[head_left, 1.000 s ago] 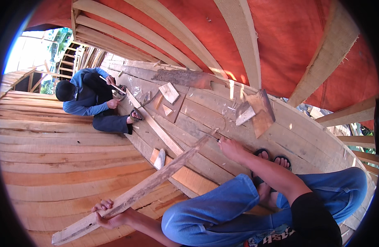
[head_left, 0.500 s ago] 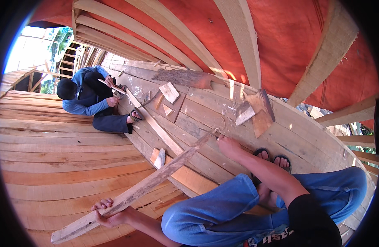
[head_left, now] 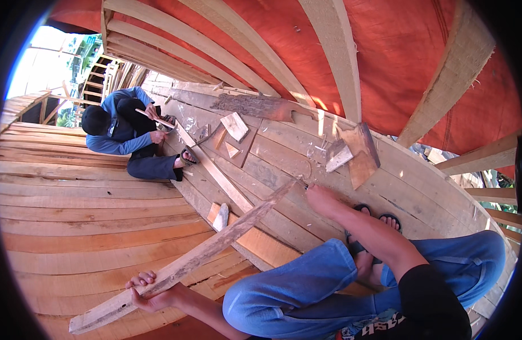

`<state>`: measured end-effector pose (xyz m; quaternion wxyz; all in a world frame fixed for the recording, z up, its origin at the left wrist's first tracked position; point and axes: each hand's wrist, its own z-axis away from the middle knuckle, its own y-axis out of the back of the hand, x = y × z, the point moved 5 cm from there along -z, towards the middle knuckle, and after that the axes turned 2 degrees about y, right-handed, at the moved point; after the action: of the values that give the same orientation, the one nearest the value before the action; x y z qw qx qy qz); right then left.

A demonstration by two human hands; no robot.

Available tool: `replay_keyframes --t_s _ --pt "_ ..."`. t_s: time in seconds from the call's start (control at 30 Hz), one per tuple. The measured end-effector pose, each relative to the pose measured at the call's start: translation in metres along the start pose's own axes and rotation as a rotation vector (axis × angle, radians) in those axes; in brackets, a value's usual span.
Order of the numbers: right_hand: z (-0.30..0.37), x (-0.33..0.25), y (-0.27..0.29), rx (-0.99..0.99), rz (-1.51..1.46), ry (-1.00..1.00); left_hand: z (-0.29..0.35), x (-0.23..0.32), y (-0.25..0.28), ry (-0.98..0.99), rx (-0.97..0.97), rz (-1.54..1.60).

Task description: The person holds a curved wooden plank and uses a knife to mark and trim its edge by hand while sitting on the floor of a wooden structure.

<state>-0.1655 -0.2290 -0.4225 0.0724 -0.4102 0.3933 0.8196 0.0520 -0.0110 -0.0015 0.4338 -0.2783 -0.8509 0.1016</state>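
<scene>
A long, rough-edged wooden strip (head_left: 215, 247) slants from the lower left up toward the middle of the planked surface. Near its lower end my left hand (head_left: 153, 292) is closed round it, fingers over the far edge and palm beneath. My right hand (head_left: 323, 200) is a fist just right of the strip's upper end. A small dark bit of something shows at its knuckles; most of it is hidden, and I cannot tell its kind.
Across from me a co-worker (head_left: 122, 124) squats, both hands at another long strip (head_left: 215, 173). Loose offcuts (head_left: 234, 126) and a broad board piece (head_left: 360, 156) lie on the planks. Curved wooden ribs (head_left: 334, 51) rise before an orange-red sheet (head_left: 397, 62). My sandalled feet (head_left: 374, 221) rest nearby.
My right hand has shifted slightly to the right, away from the strip's upper end. The left hand keeps its hold, and the strip has barely moved.
</scene>
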Motion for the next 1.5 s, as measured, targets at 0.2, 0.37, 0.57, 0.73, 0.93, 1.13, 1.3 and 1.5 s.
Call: replay_keyframes --t_s 0.2,0.37,0.57,0.73,0.93,1.13,1.3,1.5 --pt "0.001 0.014 -0.003 0.045 0.061 -0.094 0.0 -0.002 0.002 0.009 0.032 -0.005" --pt "0.007 -0.03 0.0 -0.036 0.028 0.103 -0.005 0.006 0.01 0.006 -0.003 0.007" --pt "-0.007 0.026 -0.01 0.073 0.077 0.058 0.003 -0.003 -0.005 0.026 -0.016 0.031" --pt "0.003 0.012 -0.005 0.017 0.064 -0.074 0.001 0.002 0.002 0.01 0.02 -0.003" --pt "-0.001 0.01 -0.009 0.06 0.009 -0.009 -0.001 0.002 0.003 0.013 0.011 0.001" --pt "-0.005 0.003 -0.008 -0.006 0.087 -0.037 0.0 0.001 0.004 0.01 -0.006 0.02" --pt "0.007 0.008 0.001 0.002 0.057 -0.03 0.001 0.003 0.001 0.02 -0.067 0.05" --pt "0.037 -0.056 0.003 0.002 -0.05 0.06 0.002 0.004 -0.005 0.04 -0.381 0.201"
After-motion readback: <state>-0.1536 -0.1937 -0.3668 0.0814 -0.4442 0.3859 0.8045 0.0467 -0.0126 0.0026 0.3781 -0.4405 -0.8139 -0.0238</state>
